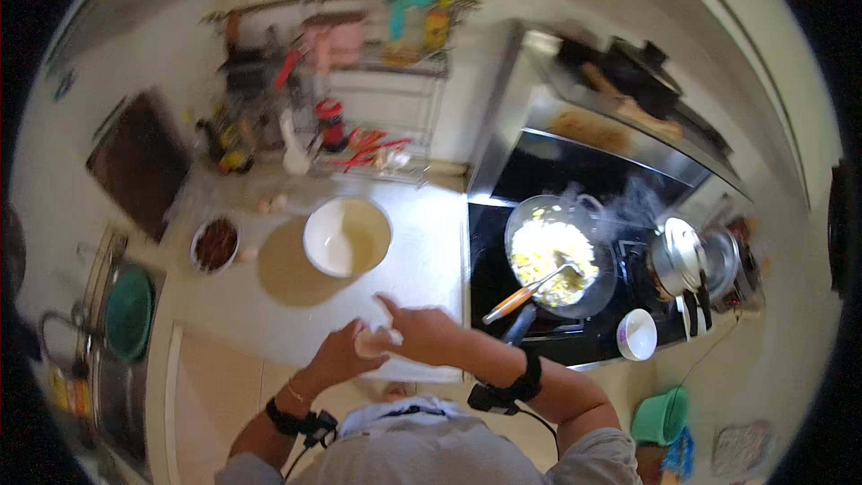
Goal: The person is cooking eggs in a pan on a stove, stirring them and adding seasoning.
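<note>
My left hand is closed around a small pale container, whose kind I cannot tell. Against its top rests my right hand, one finger pointing outward; a small white piece shows at its fingers. Both hands are in front of the counter's near edge. Beyond them stands a white bowl with nothing seen inside. To the right, a steaming wok on the black cooktop holds rice with yellow and green bits. A spatula with a wooden handle lies in it, its handle over the rim.
At the left is a bowl of dark red food. A wire rack holds jars and utensils at the back. A small white bowl and a lidded pot stand right of the wok. The sink is far left.
</note>
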A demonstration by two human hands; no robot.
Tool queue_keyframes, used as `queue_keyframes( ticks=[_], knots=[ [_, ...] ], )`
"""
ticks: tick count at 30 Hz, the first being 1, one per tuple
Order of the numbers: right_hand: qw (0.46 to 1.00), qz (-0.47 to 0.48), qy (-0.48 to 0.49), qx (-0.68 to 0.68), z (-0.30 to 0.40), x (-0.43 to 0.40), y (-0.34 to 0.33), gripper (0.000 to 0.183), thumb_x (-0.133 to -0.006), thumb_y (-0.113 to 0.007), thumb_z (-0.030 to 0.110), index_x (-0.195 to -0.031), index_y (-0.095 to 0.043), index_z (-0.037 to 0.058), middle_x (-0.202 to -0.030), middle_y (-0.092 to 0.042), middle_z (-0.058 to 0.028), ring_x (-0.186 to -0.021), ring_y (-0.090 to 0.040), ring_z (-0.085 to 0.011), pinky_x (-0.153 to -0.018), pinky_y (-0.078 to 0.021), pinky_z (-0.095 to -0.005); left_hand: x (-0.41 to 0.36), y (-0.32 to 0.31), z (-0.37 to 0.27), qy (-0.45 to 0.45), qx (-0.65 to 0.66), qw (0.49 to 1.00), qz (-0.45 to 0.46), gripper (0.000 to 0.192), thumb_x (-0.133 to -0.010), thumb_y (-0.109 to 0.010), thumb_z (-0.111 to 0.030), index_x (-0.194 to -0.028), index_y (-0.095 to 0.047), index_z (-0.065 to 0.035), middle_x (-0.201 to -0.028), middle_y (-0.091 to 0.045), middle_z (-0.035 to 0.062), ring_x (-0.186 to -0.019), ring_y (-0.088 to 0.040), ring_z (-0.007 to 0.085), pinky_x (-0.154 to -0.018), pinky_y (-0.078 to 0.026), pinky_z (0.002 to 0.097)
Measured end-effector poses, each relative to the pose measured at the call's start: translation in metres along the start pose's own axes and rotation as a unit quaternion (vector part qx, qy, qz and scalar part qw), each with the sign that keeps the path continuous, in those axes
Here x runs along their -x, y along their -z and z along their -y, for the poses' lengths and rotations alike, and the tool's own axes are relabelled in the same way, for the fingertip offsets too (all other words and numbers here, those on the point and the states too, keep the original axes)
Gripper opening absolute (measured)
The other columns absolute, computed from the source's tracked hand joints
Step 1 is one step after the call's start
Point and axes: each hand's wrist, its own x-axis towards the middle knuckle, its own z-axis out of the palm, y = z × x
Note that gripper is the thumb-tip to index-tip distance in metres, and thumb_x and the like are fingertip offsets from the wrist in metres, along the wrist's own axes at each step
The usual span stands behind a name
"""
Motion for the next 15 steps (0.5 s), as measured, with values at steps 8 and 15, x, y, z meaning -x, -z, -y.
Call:
queue_keyframes(
  ticks=[8, 15],
  knots=[
    [0.974, 0.032, -0.215, -0.067, -0.022, 0.054, 0.003, 0.055, -0.089, -0.043, 0.055, -0.095, -0.052, 0.0017, -0.067, -0.061, -0.0193, -0.066, -0.061, -0.0391, -0.058, -0.0475, -0.0456, -0.049, 0.001, -0.018, -0.157, 0.011, 0.987, -0.026, 0.046, -0.069, -0.077, -0.032, -0.094, -0.052, -0.0041, -0.084, -0.061, 0.0160, -0.076, -0.061, 0.0305, -0.066, -0.048, 0.0374],
    [0.933, 0.065, -0.315, -0.162, -0.027, 0.184, 0.036, 0.041, -0.092, -0.047, 0.043, -0.105, -0.059, 0.0069, -0.082, -0.066, -0.0123, -0.077, -0.064, -0.0293, -0.065, -0.0491, -0.0380, -0.215, 0.126, -0.116, -0.211, 0.267, 0.936, -0.093, 0.049, -0.078, -0.063, -0.013, -0.120, -0.041, -0.0035, -0.104, -0.053, 0.0100, -0.087, -0.054, 0.0168, -0.077, -0.048, 0.0301]
  ],
)
